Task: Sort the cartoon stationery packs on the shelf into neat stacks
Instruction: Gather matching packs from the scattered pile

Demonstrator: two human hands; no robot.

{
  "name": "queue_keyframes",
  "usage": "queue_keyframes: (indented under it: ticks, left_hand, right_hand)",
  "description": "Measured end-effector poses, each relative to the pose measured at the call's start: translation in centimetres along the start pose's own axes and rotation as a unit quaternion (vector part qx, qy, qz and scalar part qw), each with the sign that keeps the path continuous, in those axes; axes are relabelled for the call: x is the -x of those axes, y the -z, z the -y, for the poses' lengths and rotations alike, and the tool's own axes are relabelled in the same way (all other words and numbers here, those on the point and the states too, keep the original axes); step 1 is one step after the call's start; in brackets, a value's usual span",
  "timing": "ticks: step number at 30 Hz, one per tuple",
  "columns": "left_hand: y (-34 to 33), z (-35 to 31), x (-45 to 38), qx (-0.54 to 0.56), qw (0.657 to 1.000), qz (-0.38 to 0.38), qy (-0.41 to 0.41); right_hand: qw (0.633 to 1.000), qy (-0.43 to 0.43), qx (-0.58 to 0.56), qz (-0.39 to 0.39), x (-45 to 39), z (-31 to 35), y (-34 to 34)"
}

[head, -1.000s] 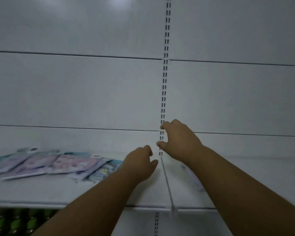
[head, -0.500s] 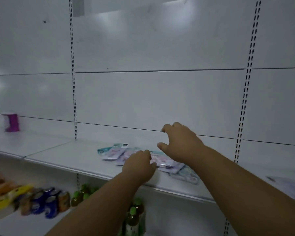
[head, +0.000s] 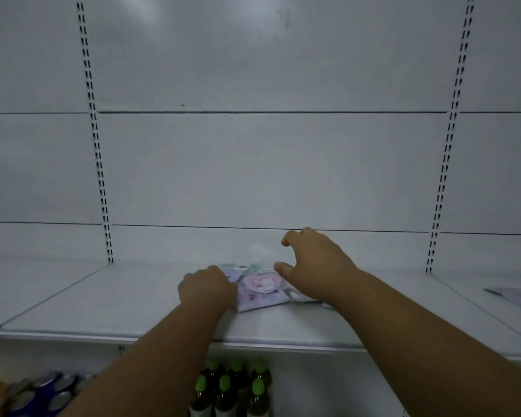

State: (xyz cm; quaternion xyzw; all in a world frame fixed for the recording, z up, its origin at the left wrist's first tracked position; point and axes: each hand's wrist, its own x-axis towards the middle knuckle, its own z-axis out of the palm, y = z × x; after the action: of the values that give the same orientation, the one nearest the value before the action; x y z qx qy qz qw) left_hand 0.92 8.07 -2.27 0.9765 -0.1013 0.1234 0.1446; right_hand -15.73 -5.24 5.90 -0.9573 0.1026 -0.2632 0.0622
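Several pastel cartoon stationery packs (head: 260, 291) lie overlapping in a loose cluster on the white shelf (head: 127, 299), near its middle. The one on top shows a pink heart design. My left hand (head: 206, 288) rests on the left end of the cluster with its fingers curled down, hiding the packs beneath it. Whether it grips one is hidden. My right hand (head: 316, 266) hovers over the right end, thumb and fingers spread in a claw and holding nothing. Its palm and wrist cover the rightmost packs.
A flat pale pack (head: 515, 296) lies alone on the neighbouring shelf section at the right. Below the shelf stand green-capped bottles (head: 232, 386), with drink cans (head: 27, 392) at the lower left. Slotted uprights (head: 103, 191) run up the white back panel.
My view has swung left, bringing the packs from the left side to the centre. Both hands have come down onto the cluster, the left one now touching it.
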Motion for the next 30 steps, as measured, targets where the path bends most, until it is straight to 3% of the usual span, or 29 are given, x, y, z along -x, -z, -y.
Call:
queue_keyframes:
  ticks: [6, 9, 12, 17, 20, 26, 30]
  left_hand:
    - [-0.1, 1.6, -1.0, -0.027, 0.999, 0.018, 0.017]
    - [1.0, 1.8, -0.8, 0.078, 0.996, -0.032, 0.030]
    - [2.6, 2.2, -0.7, 0.299, 0.952, -0.063, 0.034]
    - [5.0, 3.0, 1.4, 0.527, 0.846, -0.077, 0.024]
    - [6.5, 3.8, 2.8, 0.609, 0.790, -0.068, 0.022]
    - [7.9, 6.2, 4.5, 0.632, 0.773, -0.047, 0.003]
    - [7.3, 7.0, 4.6, 0.631, 0.775, -0.045, 0.007]
  right_hand:
    - [0.999, -0.025, -0.015, 0.029, -1.1, 0.4, -2.6]
    - [0.998, -0.034, -0.034, 0.041, -2.6, 0.2, -4.2]
    - [0.996, -0.050, -0.037, 0.070, -3.9, 0.0, -6.1]
    - [0.985, -0.079, 0.011, 0.153, -6.0, 0.3, -8.7]
    - [0.974, -0.101, 0.041, 0.200, -6.7, 0.9, -10.4]
    - [0.967, -0.152, 0.033, 0.202, -7.9, 2.2, -11.6]
    - [0.975, -0.185, -0.080, 0.092, -7.8, 2.9, -11.7]
